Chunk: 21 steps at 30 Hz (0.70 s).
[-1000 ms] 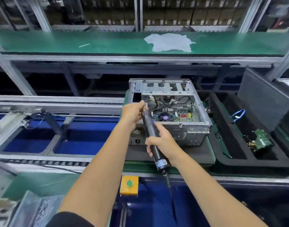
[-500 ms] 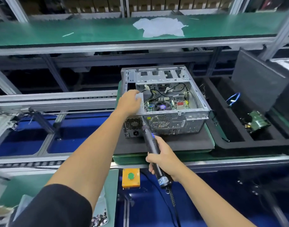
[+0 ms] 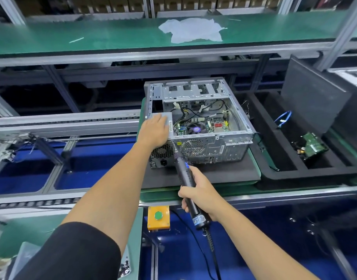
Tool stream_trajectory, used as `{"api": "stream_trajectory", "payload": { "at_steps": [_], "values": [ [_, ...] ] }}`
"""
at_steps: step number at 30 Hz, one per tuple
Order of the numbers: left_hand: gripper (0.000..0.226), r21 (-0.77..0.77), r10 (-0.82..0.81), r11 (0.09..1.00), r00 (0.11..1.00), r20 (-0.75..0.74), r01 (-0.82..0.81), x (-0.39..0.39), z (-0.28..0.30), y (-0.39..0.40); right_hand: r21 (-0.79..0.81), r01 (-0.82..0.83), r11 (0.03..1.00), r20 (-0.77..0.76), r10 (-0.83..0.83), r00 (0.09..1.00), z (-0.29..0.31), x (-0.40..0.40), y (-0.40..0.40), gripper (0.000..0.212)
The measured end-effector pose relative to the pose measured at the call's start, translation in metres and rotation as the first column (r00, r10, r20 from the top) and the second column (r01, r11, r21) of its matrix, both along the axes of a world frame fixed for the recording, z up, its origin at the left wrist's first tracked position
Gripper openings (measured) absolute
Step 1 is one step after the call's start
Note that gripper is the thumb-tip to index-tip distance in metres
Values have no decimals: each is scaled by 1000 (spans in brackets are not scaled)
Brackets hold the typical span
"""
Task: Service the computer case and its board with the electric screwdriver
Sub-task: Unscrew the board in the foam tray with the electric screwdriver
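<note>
An open silver computer case (image 3: 230,146) lies on a dark foam pad (image 3: 224,172), rear panel toward me. Its board (image 3: 201,126) with a fan and cables shows inside. My left hand (image 3: 155,130) rests flat on the grey power supply (image 3: 167,118) at the case's left end, fingers straight. My right hand (image 3: 199,194) grips the black electric screwdriver (image 3: 183,174). Its bit points up at the rear panel's top edge, between the power supply grille and the round fan grille. The screwdriver's cord hangs down below my wrist.
A black foam tray (image 3: 274,150) to the right holds a green board (image 3: 313,146) and a blue cable (image 3: 284,118). A yellow box with a green button (image 3: 158,218) sits below the pad. A green shelf with white plastic (image 3: 191,30) runs behind. Small screws (image 3: 125,268) lie at lower left.
My left hand left the screwdriver tip and went flat onto the power supply. The screwdriver dropped from above the case to its rear panel. The view moved back and down.
</note>
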<state>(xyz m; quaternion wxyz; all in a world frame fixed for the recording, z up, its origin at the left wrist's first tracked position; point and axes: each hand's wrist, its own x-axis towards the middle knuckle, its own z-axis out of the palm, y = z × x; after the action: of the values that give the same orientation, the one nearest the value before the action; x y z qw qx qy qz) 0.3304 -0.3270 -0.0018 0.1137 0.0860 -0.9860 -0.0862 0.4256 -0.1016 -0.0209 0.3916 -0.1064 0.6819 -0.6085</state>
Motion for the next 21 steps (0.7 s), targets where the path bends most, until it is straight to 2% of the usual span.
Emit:
{"api": "stream_trajectory", "payload": {
  "at_steps": [4,7,9,11,13,17,19,21],
  "values": [
    [37,1,-8,1000,1000,-27,8,0,-3,-1,-19,-5,1000,5,6,1000,2,0,1,73],
    [36,20,-7,1000,1000,-25,8,0,1,0,-15,-21,1000,-4,21,1000,3,1,0,73],
    [28,137,62,990,986,-154,-41,6,3,5,-17,-25,1000,-7,25,1000,3,1,0,67],
    [16,270,205,957,901,-381,-103,25,1,18,-26,-30,999,-6,30,1000,3,1,0,61],
    [8,357,303,925,820,-485,-131,50,-10,39,-31,-26,999,-4,26,1000,4,1,0,60],
    [17,533,391,832,843,-368,-154,76,-27,75,-33,-11,999,-16,11,1000,6,2,1,58],
    [30,698,471,691,850,-237,-188,72,-25,79,-30,-9,1000,-16,9,1000,7,2,2,57],
    [44,846,545,482,834,-85,-229,65,-22,79,-19,-14,1000,-11,14,1000,8,3,3,66]
  ]
}}
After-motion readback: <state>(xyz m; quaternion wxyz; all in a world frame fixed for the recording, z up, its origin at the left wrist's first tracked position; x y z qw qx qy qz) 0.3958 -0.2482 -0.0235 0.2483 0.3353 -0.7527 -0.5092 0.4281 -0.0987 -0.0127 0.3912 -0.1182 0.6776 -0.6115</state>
